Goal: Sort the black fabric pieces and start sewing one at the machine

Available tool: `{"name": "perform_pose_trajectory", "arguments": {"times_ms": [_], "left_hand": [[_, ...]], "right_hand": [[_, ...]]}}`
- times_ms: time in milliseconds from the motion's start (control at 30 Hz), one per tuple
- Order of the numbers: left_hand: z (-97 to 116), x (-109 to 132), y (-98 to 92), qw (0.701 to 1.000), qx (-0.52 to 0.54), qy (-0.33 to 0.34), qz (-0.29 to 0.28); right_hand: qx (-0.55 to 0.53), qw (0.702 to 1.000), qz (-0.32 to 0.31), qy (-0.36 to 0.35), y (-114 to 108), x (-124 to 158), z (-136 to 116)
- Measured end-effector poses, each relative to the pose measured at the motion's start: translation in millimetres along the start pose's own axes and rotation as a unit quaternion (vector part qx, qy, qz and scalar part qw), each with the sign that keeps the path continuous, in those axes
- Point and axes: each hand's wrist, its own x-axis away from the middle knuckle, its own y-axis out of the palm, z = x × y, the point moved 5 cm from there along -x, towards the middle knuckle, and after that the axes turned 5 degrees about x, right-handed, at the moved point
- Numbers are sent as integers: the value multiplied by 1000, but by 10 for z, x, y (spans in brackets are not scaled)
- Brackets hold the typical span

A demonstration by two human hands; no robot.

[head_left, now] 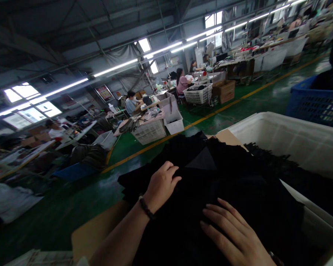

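Note:
A pile of black fabric [238,177] lies spread over a brown cardboard-covered table [100,229] in front of me. My left hand [161,184], with a dark bead bracelet on the wrist, rests on the fabric with its fingers curled over the cloth. My right hand [233,232] lies flat on the fabric nearer to me, fingers stretched out and slightly apart. Neither hand lifts anything.
A white plastic bin [280,133] with more black cloth stands at the right, a blue crate [313,99] behind it. Across the green floor with a yellow line [211,114], several people sit at sewing tables with white baskets [198,94].

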Motion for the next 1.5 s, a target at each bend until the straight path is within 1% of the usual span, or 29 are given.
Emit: {"name": "perform_pose_trajectory", "arguments": {"times_ms": [67,167,367,433,533,667,767,867,967,1100,1200,1300,1400,1500], "left_hand": [[-81,-40,94,999,-43,-16,-15],[-95,-58,174,997,-63,-21,-28],[-76,-89,167,995,-83,-44,-28],[-63,-95,166,996,-78,-36,-28],[-43,-96,162,998,-63,-21,-13],[-25,-104,165,998,-63,-17,-10],[56,-90,126,1000,-15,11,5],[222,-11,55,991,113,71,13],[416,126,6,965,224,132,-29],[592,280,-22,943,256,191,-90],[637,320,-23,936,258,213,-111],[664,335,-5,935,240,233,-115],[692,356,14,932,238,237,-133],[699,362,-3,917,273,235,-173]], "right_hand": [[0,1000,-6,-1,-4,15,1],[1,1000,-12,-7,3,34,-9],[9,1000,-11,-11,6,37,11],[11,1000,-12,-11,0,36,20],[9,1000,-17,-11,-5,43,22],[6,1000,-21,-7,-3,51,26],[7,1000,-26,-4,6,41,35],[-2,1000,-18,1,-2,33,50],[-21,1000,-13,4,-30,42,71],[-32,999,-23,7,-124,16,130],[-8,996,-84,0,-159,-64,178],[24,988,-146,-37,-145,-126,177],[31,989,-139,-40,-148,-149,168],[23,992,-115,-36,-167,-141,143]]}}
